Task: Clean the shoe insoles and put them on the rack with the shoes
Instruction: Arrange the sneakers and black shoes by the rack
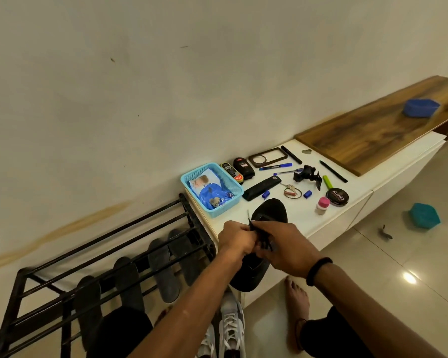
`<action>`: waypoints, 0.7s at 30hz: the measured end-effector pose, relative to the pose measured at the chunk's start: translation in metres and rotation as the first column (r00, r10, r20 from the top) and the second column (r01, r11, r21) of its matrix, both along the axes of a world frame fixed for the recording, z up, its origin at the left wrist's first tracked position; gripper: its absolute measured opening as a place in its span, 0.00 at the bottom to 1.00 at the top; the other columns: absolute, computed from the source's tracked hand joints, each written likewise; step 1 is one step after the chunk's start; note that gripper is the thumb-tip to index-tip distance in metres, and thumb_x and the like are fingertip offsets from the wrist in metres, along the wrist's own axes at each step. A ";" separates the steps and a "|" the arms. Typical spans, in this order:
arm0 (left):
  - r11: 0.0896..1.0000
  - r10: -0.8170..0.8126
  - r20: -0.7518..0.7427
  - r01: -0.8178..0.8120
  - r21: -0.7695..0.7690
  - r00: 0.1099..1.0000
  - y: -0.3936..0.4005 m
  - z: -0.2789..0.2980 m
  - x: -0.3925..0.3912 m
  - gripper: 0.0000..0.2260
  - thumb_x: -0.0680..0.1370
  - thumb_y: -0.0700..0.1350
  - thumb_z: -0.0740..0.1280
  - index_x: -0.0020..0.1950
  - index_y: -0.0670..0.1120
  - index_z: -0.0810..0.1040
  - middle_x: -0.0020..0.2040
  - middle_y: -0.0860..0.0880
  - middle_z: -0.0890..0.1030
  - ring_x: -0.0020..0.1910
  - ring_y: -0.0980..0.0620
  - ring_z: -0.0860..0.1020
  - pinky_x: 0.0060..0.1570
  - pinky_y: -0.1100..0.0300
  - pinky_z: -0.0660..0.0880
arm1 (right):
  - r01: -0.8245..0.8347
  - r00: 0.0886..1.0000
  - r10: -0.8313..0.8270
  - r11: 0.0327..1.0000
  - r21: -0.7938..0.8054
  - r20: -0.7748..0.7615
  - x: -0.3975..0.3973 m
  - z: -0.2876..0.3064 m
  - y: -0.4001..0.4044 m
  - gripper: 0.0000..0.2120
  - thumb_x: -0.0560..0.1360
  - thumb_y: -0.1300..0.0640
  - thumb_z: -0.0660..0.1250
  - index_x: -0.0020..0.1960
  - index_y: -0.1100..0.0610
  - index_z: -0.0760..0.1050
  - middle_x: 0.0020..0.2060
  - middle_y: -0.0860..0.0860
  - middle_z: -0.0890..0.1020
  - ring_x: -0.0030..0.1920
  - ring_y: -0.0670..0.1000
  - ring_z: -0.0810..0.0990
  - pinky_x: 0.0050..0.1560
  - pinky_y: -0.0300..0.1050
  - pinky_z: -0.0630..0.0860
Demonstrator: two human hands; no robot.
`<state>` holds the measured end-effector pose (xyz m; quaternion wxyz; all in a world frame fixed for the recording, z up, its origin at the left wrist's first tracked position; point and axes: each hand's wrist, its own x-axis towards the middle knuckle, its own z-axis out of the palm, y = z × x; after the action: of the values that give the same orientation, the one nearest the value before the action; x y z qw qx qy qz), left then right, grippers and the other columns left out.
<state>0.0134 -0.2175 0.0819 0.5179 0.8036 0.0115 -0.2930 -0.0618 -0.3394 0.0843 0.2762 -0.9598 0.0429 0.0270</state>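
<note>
1. Insoles (163,270), four dark grey ones, are seen lying across the bars of the black metal rack (93,257) at lower left; their near ends are partly hidden behind the rails, and the leftmost is cut by a dark shape at the bottom edge.
2. A black shoe (269,210) is held over the edge of the white counter (347,210); its toe rests on the counter, while its heel overhangs and its middle is covered by both hands.
3. The left hand (237,237) is closed around black laces (265,241) above the shoe; what exactly the fingers pinch cannot be made out.
4. The right hand (286,248) is likewise curled onto the laces, touching the left hand; a black band is worn on its wrist.
5. A light blue basket (212,188) stands on the counter just beside the rack, holding a blue packet whose print is too small to read.
6. Pens, keys, a polish tin (337,197) and other small items are scattered behind the shoe.
7. A grey sneaker with white laces (230,326) is seen on the floor beneath the forearms, cut off by the bottom edge.
8. A bare foot (296,303) is partly hidden on the tiled floor.
</note>
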 end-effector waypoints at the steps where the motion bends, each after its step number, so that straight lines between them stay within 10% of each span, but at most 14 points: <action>1: 0.998 -0.030 0.012 0.030 0.048 0.999 0.001 0.001 0.000 0.02 0.77 0.40 0.72 0.47 0.44 0.85 0.43 0.44 0.86 0.44 0.48 0.86 0.51 0.50 0.84 | -0.011 1.000 0.011 1.000 -0.002 0.003 -0.001 -0.002 0.004 0.32 0.76 0.56 0.72 0.77 0.49 0.64 0.70 0.46 0.74 0.69 0.47 0.71 0.67 0.38 0.66; 7: 0.930 -0.355 -0.057 0.359 0.077 0.933 0.016 0.024 0.008 0.09 0.80 0.37 0.66 0.55 0.45 0.85 0.51 0.44 0.86 0.53 0.49 0.85 0.58 0.52 0.82 | 0.085 0.993 -0.086 0.996 0.017 0.086 -0.004 -0.013 0.012 0.20 0.82 0.53 0.62 0.74 0.51 0.69 0.65 0.49 0.79 0.64 0.48 0.77 0.66 0.39 0.70; 13: 0.808 -0.564 0.473 0.335 0.485 0.677 0.023 0.025 0.038 0.11 0.82 0.44 0.68 0.64 0.50 0.82 0.60 0.49 0.83 0.57 0.53 0.80 0.60 0.59 0.78 | 0.246 0.947 -0.269 0.959 0.137 0.178 -0.011 -0.038 0.019 0.11 0.78 0.54 0.70 0.59 0.53 0.82 0.58 0.48 0.80 0.56 0.46 0.79 0.58 0.32 0.73; 21: 0.298 -0.937 0.182 0.414 0.860 0.297 -0.029 0.004 0.045 0.13 0.78 0.53 0.72 0.61 0.52 0.83 0.56 0.49 0.79 0.55 0.48 0.79 0.54 0.51 0.78 | 0.456 0.836 -0.531 0.812 0.365 0.139 -0.025 -0.057 0.029 0.05 0.73 0.55 0.76 0.48 0.49 0.85 0.41 0.39 0.78 0.44 0.43 0.80 0.44 0.31 0.73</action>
<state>0.0585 -0.2465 0.0855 -0.0511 0.8769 -0.4506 -0.1591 -0.0864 -0.3100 0.0270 0.4273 -0.8540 0.2544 -0.1528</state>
